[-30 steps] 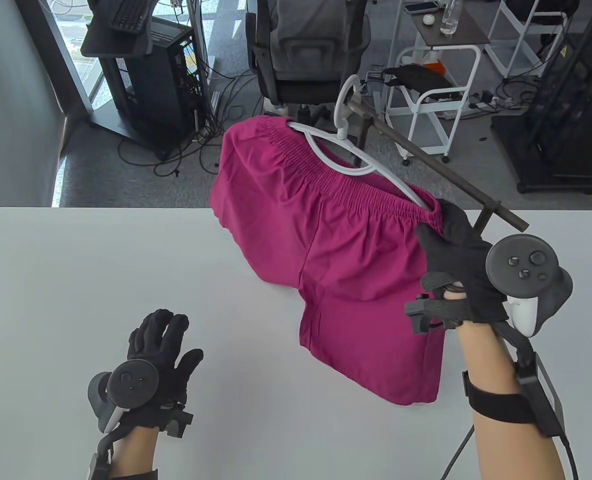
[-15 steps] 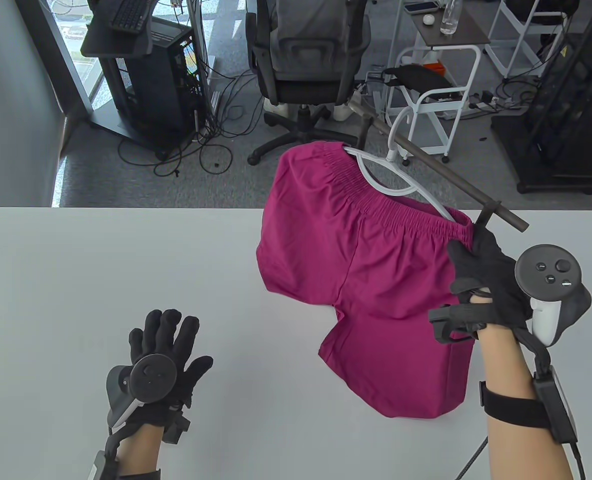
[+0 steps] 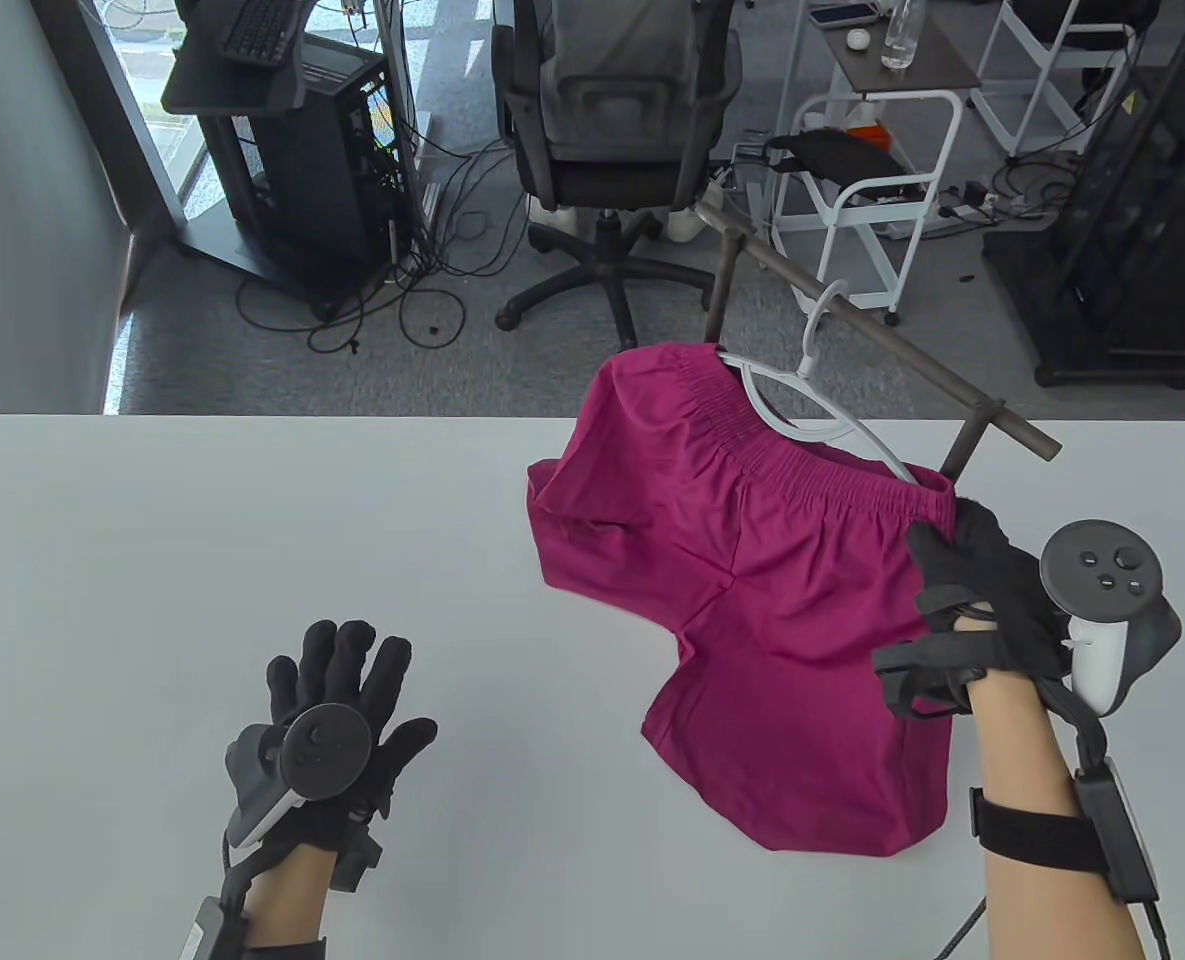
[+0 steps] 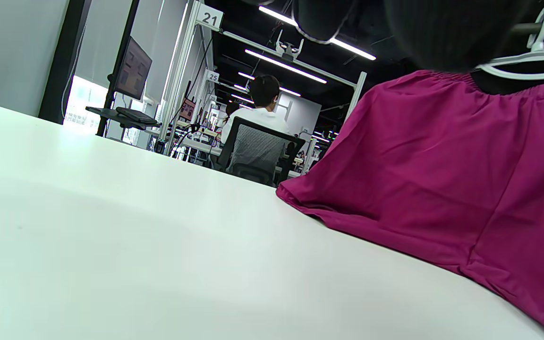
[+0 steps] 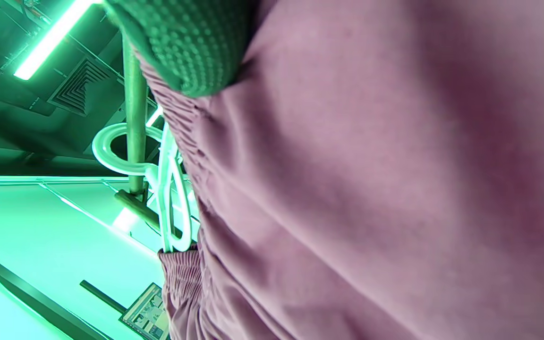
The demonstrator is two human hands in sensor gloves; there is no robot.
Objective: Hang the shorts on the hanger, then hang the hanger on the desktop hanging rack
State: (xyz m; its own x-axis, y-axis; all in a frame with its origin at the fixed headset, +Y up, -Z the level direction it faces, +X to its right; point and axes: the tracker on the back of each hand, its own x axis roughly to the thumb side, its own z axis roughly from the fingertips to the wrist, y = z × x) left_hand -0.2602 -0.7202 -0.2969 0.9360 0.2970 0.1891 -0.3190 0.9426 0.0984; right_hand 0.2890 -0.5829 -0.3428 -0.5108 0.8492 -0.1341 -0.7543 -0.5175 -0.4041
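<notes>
The magenta shorts (image 3: 752,590) are carried on a white hanger (image 3: 832,425), whose hook is looped over the dark bar of the desktop hanging rack (image 3: 882,345) by the table's (image 3: 252,540) far right edge. The leg hems are draped on the table's right half. The waistband's near end is pinched by the right hand (image 3: 982,590). The left hand (image 3: 342,700) is held with fingers spread, holding nothing, near the front edge. Signs reading "21" (image 4: 209,19) and "25" (image 4: 213,76) are seen in the left wrist view.
</notes>
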